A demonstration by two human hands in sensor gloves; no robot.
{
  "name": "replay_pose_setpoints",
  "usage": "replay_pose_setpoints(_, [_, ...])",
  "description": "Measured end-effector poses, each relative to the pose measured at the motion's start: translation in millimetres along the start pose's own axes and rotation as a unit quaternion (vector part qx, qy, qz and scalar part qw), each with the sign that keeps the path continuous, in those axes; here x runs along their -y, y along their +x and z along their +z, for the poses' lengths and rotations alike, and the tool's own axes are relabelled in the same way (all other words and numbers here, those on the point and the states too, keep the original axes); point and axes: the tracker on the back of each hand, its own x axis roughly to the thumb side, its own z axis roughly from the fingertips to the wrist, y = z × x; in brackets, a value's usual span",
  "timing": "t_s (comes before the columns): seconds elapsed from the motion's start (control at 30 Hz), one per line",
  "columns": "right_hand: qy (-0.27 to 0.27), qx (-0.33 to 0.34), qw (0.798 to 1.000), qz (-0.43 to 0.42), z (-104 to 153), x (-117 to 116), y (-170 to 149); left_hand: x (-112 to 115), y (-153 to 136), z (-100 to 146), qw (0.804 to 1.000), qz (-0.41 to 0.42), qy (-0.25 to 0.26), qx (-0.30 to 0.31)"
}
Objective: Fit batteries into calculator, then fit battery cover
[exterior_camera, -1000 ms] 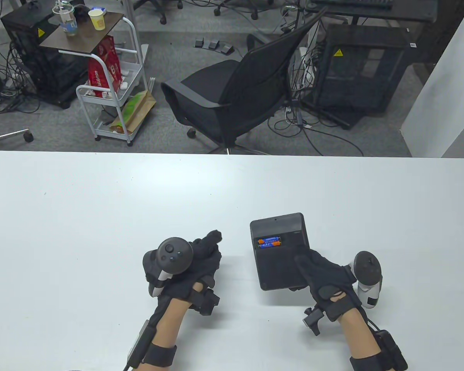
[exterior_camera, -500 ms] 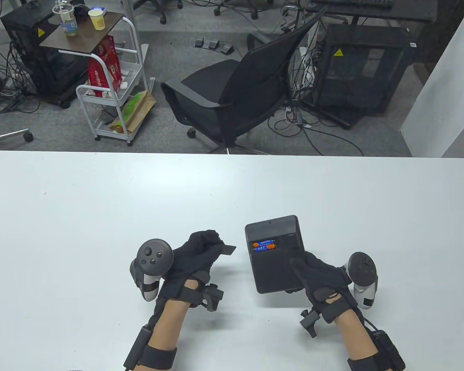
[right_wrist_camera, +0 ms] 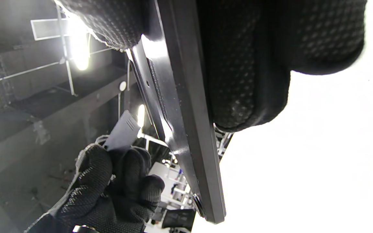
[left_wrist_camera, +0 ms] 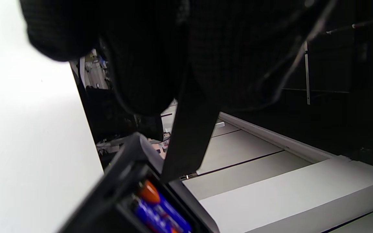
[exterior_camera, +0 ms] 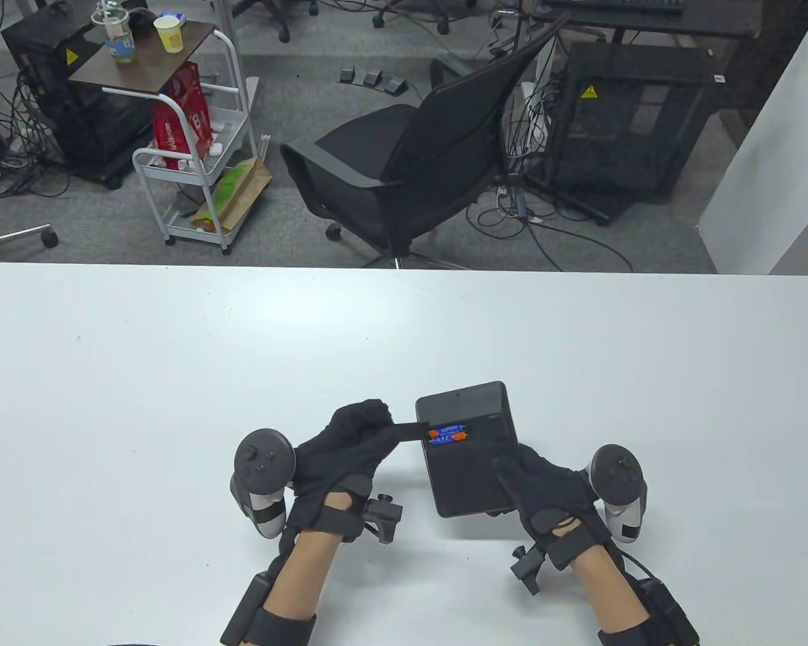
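The black calculator [exterior_camera: 468, 447] is held back side up, slightly above the table, by my right hand [exterior_camera: 542, 481] gripping its near right corner. Two blue and orange batteries [exterior_camera: 447, 435] sit in its open compartment. My left hand [exterior_camera: 350, 437] pinches the flat black battery cover [exterior_camera: 407, 431], whose tip reaches the compartment's left edge. In the left wrist view the cover [left_wrist_camera: 189, 129] hangs from my fingers just above the batteries [left_wrist_camera: 160, 210]. In the right wrist view my fingers grip the calculator's edge [right_wrist_camera: 186, 123], and the left hand with the cover [right_wrist_camera: 123, 131] shows beyond.
The white table [exterior_camera: 175, 350] spreads around both hands. A black office chair [exterior_camera: 411, 161] and a white cart [exterior_camera: 195, 155] stand on the floor beyond the far edge.
My left hand picked up the battery cover and carried it right to the compartment's edge. My right hand shifted the calculator left and nearer.
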Motion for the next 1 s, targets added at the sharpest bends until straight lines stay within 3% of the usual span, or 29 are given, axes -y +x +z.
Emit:
replay_pose_setpoints(0.33, [-0.026,0.022,0.999,0.029,4.9,-12.2,10.3,20.6,-7.0,9.0,0.997,0.058,-0.006,-0.043])
replay_pose_setpoints(0.73, [-0.035,0.036,0.997,0.06,7.4,-18.5,16.5,28.9,-5.0,13.7,0.997,0.026,0.015,-0.068])
replay_pose_setpoints(1.0, [-0.055,0.063,0.993,0.088,11.6,-22.3,23.9,28.3,1.1,19.6,0.992,-0.09,0.066,-0.06])
